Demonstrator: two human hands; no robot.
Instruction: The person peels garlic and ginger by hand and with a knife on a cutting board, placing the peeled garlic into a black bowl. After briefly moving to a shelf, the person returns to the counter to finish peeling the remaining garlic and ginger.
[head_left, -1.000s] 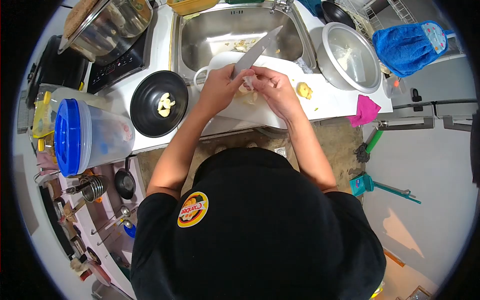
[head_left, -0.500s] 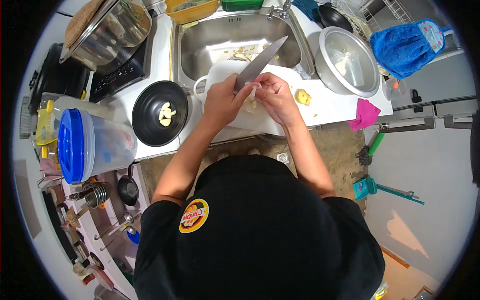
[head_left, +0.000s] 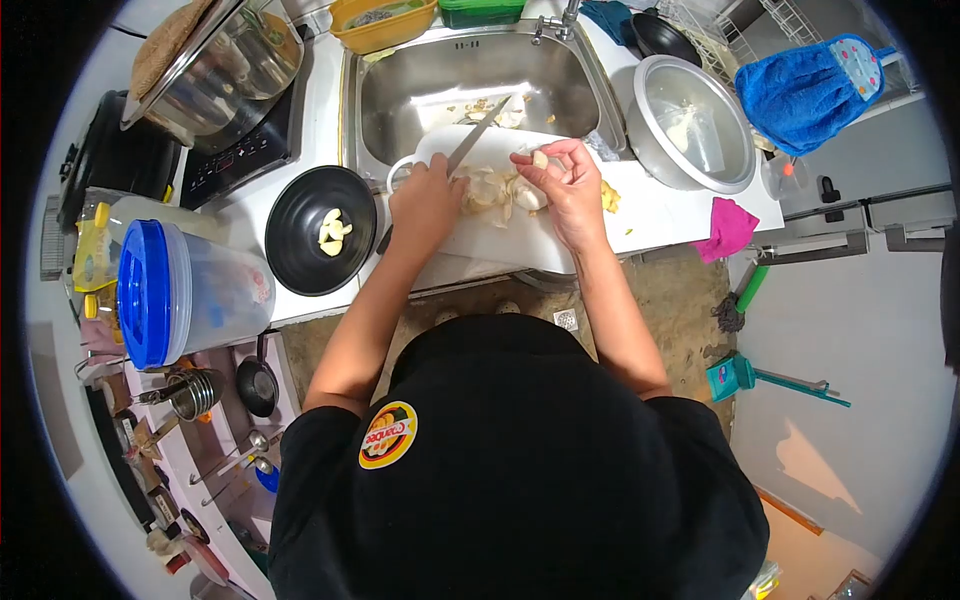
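Observation:
My left hand [head_left: 426, 205] is closed around a kitchen knife [head_left: 478, 136], its blade angled up over the sink side of the white cutting board [head_left: 510, 243]. Between the fingertips of my right hand [head_left: 568, 195] is a peeled garlic clove [head_left: 540, 160], raised a little above the board. Garlic and loose papery skins [head_left: 487, 190] lie on the board between both hands. A piece of ginger [head_left: 609, 197] rests just right of my right hand, partly hidden by it. On the left, a black bowl [head_left: 290, 235] contains several peeled garlic cloves [head_left: 334, 231].
Behind the board is a steel sink [head_left: 400, 115] with scraps in it. A large metal bowl [head_left: 650, 120] stands at right, near a pink cloth [head_left: 731, 229]. A blue-lidded container [head_left: 225, 285] and an induction cooker [head_left: 240, 160] with a big pot [head_left: 225, 80] occupy the left.
My hands have moved apart. The left went down and left with the knife, laying its blade lower; the right moved slightly right, holding the clove. Skins on the board are now uncovered.

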